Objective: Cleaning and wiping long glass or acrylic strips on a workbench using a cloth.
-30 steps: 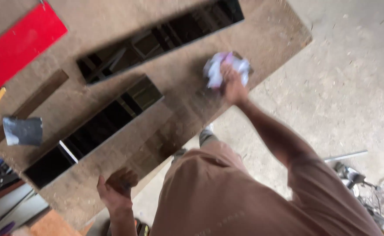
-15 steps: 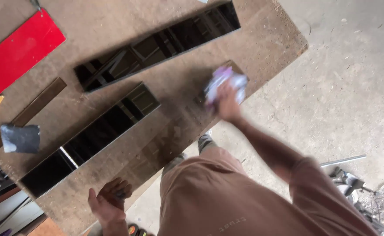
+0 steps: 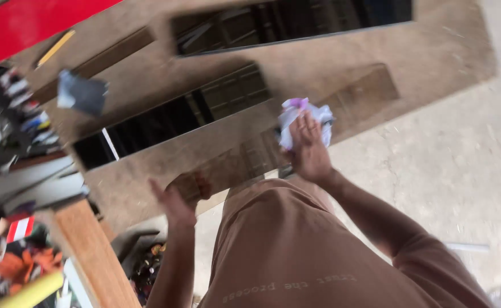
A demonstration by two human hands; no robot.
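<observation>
Crumpled white-purple rag point(image 3: 303, 117) pressed flat on seemingly glass strip point(image 3: 296, 140).

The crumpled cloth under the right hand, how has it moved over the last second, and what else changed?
The right hand has slid the crumpled cloth along the board, away from its far end and toward the person's body, pressing on it throughout. The left hand stays at the board's near edge, open. The dark glass strips, red panel and grey scrap have not shifted.
</observation>
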